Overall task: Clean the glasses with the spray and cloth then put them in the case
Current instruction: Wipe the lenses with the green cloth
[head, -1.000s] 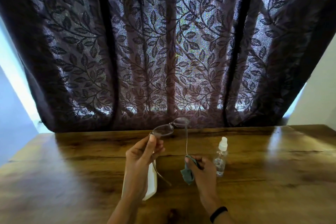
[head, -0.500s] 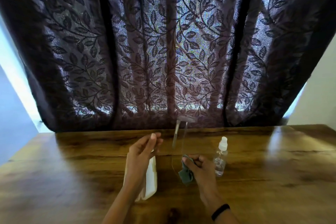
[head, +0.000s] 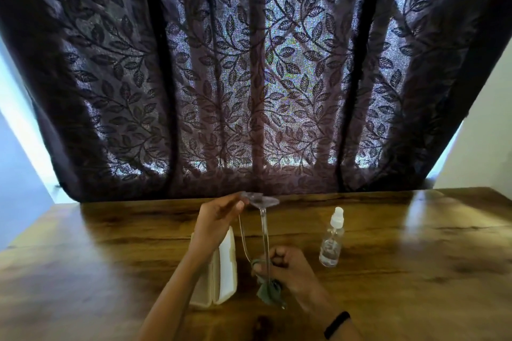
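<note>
We hold the glasses (head: 261, 203) above the middle of the wooden table (head: 415, 243), lenses at the far end, temples reaching back toward us. Our left hand (head: 219, 219) pinches the frame front; our right hand (head: 288, 266) is curled shut around the green cloth (head: 267, 292) and a temple end. They look light, thin and easily bent, the lenses prone to smudging, so we would grip the rim and temples only. The spray bottle (head: 332, 238) stands just right; the white case (head: 221, 271) lies open under our left forearm.
</note>
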The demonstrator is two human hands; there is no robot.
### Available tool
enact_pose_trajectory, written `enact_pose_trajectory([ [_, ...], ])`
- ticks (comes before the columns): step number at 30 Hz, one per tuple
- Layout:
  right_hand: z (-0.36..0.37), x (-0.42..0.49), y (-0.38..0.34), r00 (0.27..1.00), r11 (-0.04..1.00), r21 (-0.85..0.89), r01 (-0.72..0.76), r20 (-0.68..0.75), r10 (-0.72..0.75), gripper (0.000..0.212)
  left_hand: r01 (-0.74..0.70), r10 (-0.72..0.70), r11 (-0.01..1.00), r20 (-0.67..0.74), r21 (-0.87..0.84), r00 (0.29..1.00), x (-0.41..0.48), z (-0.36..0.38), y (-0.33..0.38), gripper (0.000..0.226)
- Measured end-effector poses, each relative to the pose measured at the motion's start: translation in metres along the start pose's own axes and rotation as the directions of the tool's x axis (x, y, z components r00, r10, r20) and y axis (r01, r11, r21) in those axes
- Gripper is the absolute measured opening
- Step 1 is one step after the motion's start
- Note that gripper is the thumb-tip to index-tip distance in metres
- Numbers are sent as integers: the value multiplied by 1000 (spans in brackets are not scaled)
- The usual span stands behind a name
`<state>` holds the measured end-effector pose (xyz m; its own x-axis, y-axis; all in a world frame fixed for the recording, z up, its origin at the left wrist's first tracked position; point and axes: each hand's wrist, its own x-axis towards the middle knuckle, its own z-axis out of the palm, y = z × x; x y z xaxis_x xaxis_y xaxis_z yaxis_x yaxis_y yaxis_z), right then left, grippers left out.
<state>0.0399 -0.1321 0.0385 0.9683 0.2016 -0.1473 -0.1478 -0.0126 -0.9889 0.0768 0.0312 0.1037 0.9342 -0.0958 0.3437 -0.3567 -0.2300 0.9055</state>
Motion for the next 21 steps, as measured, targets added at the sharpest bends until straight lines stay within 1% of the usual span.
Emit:
enact_pose_trajectory([
  [2,0,-1,2,999,999,35,-2,35,1,8,21,-20,999,35,-28,999,1,-3,-1,18],
  [5,-2,0,5,998,998,70,0,65,-4,6,94,-92,992,37,-81,995,4,-8,-6,17],
  [8,-3,3,8,999,997,83,0,53,-4,8,124,-122,987,28,-106,992,3,-10,-7,16],
  [9,-4,3,8,1000,996,89,8,16,-9,11,126,-125,986,17,-109,992,3,-10,-7,16],
  [11,-6,2,4,992,988,146,55,-122,-37,19,115,-117,989,-14,-94,993,2,-12,-9,19],
  [13,-13,0,-2,955,968,204,145,-283,-84,26,112,-117,991,-60,-67,991,2,-15,-10,15],
  [15,-20,-2,-12,908,949,212,235,-397,-136,27,98,-99,995,-99,-14,990,3,-17,-11,16],
  [17,-25,-6,-23,873,920,229,317,-450,-189,27,87,-83,996,-138,24,987,3,-17,-12,21],
  [19,-29,-9,-32,854,882,256,396,-456,-251,24,82,-76,996,-176,28,981,2,-15,-12,18],
  [21,-30,-13,-39,841,849,287,443,-462,-283,20,66,-54,996,-202,52,978,1,-13,-10,17],
])
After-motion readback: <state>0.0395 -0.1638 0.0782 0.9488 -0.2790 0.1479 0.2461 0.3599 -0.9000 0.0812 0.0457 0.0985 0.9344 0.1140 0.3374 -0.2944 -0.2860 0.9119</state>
